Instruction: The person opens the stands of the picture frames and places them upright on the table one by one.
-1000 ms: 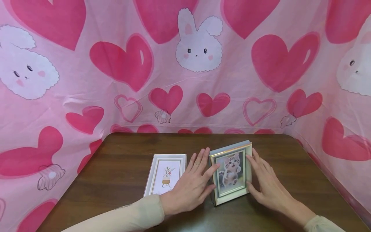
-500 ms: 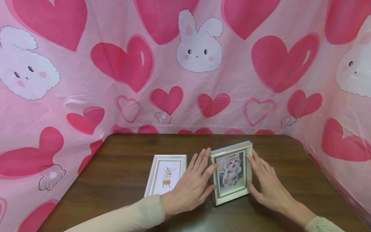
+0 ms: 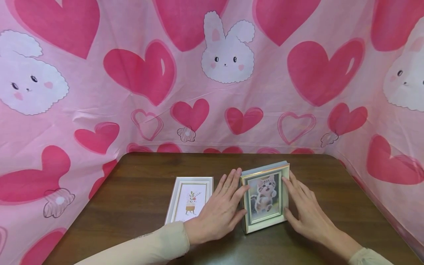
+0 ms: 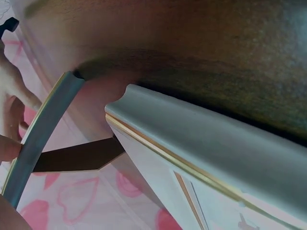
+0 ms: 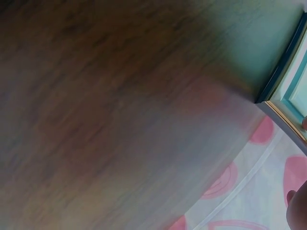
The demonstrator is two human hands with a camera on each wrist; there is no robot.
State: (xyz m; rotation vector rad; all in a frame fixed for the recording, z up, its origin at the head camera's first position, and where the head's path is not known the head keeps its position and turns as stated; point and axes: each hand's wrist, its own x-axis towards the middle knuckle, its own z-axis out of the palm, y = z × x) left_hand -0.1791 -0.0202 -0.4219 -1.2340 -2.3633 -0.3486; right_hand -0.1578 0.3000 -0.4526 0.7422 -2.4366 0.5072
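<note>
Pink heart-print cloth (image 3: 195, 88) hangs behind a brown table (image 3: 142, 191), where the kitten frame (image 3: 265, 195) stands between left hand (image 3: 218, 211) and right hand (image 3: 308, 211), their fingers fairly straight against its sides, though those behind are partly hidden. One flower frame (image 3: 187, 197) lies beside the left hand.

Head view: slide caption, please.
Left grip and right grip touching a standing kitten photo frame, beside a flat-lying plant-print frame.
</note>
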